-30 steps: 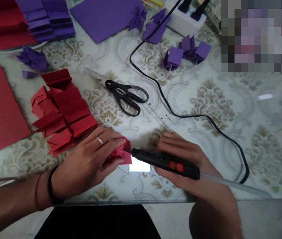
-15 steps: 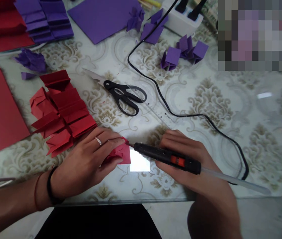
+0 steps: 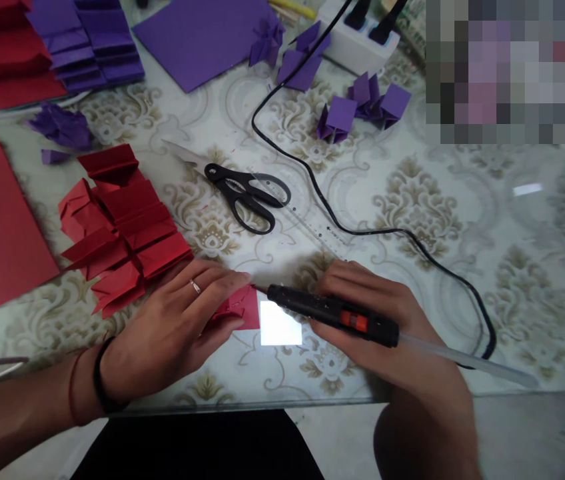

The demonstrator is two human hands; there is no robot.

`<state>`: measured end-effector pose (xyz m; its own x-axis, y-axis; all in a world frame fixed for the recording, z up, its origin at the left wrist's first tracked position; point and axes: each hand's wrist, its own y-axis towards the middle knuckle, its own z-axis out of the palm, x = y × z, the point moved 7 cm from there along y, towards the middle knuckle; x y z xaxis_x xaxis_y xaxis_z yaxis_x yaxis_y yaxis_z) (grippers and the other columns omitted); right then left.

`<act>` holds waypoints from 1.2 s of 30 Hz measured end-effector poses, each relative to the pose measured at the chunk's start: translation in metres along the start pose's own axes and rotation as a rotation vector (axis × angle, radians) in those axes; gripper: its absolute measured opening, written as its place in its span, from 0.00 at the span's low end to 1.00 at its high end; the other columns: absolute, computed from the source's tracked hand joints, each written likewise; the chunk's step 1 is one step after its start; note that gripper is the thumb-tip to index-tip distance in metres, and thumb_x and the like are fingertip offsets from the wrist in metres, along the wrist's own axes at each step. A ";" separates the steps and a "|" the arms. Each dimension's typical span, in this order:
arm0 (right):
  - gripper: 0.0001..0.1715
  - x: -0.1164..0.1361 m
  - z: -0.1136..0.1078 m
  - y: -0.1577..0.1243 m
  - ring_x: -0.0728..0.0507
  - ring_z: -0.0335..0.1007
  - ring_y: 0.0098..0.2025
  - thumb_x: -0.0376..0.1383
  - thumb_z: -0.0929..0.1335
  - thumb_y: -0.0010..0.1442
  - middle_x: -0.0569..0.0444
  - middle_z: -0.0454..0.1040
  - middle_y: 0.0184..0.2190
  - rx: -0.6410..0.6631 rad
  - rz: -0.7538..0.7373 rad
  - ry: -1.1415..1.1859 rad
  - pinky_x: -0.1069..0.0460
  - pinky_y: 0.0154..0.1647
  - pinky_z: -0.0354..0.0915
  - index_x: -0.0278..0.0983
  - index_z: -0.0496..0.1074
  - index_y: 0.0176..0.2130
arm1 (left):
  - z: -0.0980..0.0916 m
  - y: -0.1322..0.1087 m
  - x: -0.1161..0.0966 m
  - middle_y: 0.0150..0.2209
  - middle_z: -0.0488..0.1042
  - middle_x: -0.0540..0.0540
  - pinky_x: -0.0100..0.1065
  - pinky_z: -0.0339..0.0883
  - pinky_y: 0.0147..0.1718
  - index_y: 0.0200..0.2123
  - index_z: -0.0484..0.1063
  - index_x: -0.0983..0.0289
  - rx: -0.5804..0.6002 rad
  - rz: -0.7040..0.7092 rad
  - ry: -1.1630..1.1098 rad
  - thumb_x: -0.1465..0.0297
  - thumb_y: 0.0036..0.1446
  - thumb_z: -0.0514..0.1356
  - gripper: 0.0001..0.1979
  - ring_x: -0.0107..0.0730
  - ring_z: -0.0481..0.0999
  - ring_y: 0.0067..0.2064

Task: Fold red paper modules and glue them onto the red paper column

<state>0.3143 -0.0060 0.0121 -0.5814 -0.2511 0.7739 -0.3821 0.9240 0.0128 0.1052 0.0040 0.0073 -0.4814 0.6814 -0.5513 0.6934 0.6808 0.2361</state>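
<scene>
My left hand is closed on a small folded red paper piece, fingertips along its upper and lower edges. Thin shiny lines, like glue, show on the paper. Wrapped round a black glue gun is my right hand; a clear glue stick juts from the gun's rear. The gun's nozzle points left and meets the paper's upper right corner, close to my left fingertips. Just beyond my left hand lies a cluster of folded red paper.
Black-handled scissors and a clear ruler lie ahead. A black cord runs from a white power strip to the right. Purple folded pieces, a purple sheet and a red sheet lie around.
The view has shifted slightly. Both hands keep their grips, and the nozzle stays at the paper's upper corner with hardly any movement.
</scene>
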 end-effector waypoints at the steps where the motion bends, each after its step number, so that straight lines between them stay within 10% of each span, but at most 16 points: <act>1: 0.09 0.000 0.000 0.000 0.43 0.66 0.32 0.33 0.72 0.65 0.56 0.69 0.29 0.001 0.010 0.008 0.48 0.35 0.61 0.40 0.70 0.33 | 0.000 0.000 0.000 0.51 0.79 0.61 0.43 0.74 0.58 0.60 0.69 0.69 0.003 0.002 0.005 0.72 0.68 0.67 0.21 0.43 0.76 0.55; 36: 0.07 0.008 0.006 0.000 0.45 0.66 0.31 0.35 0.69 0.69 0.55 0.70 0.31 0.127 -0.057 0.051 0.51 0.32 0.59 0.39 0.70 0.35 | 0.000 0.002 -0.004 0.49 0.80 0.58 0.43 0.74 0.57 0.47 0.75 0.67 -0.002 0.087 -0.032 0.73 0.69 0.65 0.06 0.41 0.75 0.53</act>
<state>0.3054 -0.0092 0.0142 -0.5205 -0.2840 0.8052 -0.5026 0.8643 -0.0201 0.1084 0.0020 0.0102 -0.4023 0.7291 -0.5536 0.7309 0.6200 0.2853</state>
